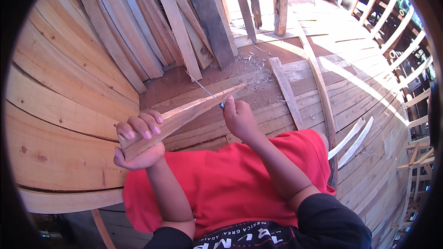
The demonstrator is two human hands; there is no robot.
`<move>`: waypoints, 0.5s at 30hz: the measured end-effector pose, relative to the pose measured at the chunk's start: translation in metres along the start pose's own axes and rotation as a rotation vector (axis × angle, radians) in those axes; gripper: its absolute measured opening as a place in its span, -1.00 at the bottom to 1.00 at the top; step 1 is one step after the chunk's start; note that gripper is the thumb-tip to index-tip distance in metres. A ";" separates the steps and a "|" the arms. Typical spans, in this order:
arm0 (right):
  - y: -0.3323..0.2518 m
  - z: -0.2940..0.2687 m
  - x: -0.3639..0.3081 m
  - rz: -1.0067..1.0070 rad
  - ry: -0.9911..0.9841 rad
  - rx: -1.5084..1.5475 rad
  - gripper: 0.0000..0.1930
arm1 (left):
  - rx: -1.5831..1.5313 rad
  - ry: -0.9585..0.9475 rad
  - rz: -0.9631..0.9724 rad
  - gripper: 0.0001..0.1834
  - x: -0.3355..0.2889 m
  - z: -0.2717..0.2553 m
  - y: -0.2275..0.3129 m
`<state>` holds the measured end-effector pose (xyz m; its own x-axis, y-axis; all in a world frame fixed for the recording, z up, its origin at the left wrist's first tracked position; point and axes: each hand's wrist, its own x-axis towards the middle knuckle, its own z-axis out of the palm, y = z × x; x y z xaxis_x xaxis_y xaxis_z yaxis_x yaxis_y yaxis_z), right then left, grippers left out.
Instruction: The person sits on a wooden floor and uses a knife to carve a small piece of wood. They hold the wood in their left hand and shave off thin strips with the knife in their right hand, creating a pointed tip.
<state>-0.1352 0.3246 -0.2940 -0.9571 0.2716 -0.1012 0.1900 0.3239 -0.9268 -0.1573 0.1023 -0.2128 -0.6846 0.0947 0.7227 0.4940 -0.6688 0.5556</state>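
My left hand [143, 140] wraps round the thick end of a tapered wooden piece [187, 117], thumb below and fingers over the top. The piece slants up to the right and narrows to a point. Closed round the bluish end of a thin, straight metal tool [203, 87] is my right hand [239, 119]. The tool's shaft runs up and to the left, crossing over the wood near its narrow half. Its exact kind is too small to make out, and most of its grip is hidden in my fist.
Curved planks [55, 143] form a wall at left. Upright boards [168, 23] lean at the back. Wood shavings [258, 69] litter the plank floor [295, 80]. A loose board [286, 92] and a long curved strip [318, 83] lie right of my hands, with pale curved strips [353, 140] beyond.
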 end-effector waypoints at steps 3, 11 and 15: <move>-0.004 -0.007 0.004 0.029 0.013 -0.013 -0.37 | -0.005 -0.051 -0.004 -0.60 -0.003 0.011 -0.002; -0.005 -0.005 0.004 0.046 0.055 -0.224 -0.36 | 0.012 0.011 0.007 -0.62 0.000 0.000 0.002; -0.013 -0.010 -0.001 0.079 0.001 -0.163 -0.36 | 0.013 -0.068 -0.024 -0.62 -0.001 0.011 0.001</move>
<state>-0.1345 0.3291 -0.2786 -0.9376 0.3031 -0.1705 0.2973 0.4443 -0.8451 -0.1496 0.1098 -0.2083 -0.6586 0.1612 0.7351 0.4850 -0.6560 0.5783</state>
